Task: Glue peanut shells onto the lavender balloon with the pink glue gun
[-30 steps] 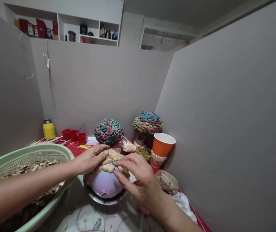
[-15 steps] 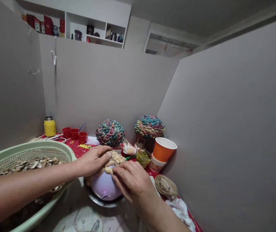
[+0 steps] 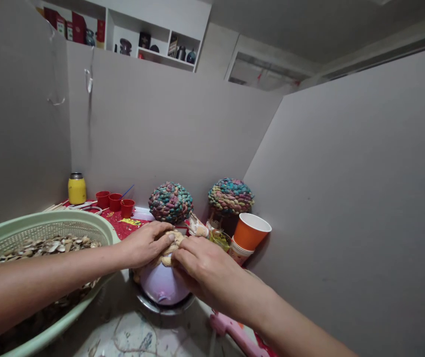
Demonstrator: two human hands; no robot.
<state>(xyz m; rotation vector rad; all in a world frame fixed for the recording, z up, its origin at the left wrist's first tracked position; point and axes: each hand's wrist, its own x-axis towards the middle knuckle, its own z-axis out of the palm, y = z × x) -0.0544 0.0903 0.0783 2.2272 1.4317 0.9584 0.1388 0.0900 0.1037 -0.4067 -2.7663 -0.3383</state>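
Now laying the right hand (image 3: 212, 267) flatter over the peanuts (image 3: 167, 260) than half a second ago, with its forearm swung outward, baring a pink tool (image 3: 234, 332) beneath; perhaps pressing shells snug against the lilac balloon (image 3: 163, 287), set knot-first toward the wearer in a metal bowl (image 3: 165, 311) on the stained surface (image 3: 134, 332); cannot tell the right grip, with fingertips hidden; resting the left hand (image 3: 145, 244) unclenched across the peanuts, enclosing nothing visible; farther back, red cups (image 3: 115, 202), two painted domes (image 3: 170, 202) and an orange cup (image 3: 250, 231); at left, under the forearm, a green basket (image 3: 112, 238) of shell pieces (image 3: 58, 246), crowding that side; masked by the right hand, the balloon's right flank.
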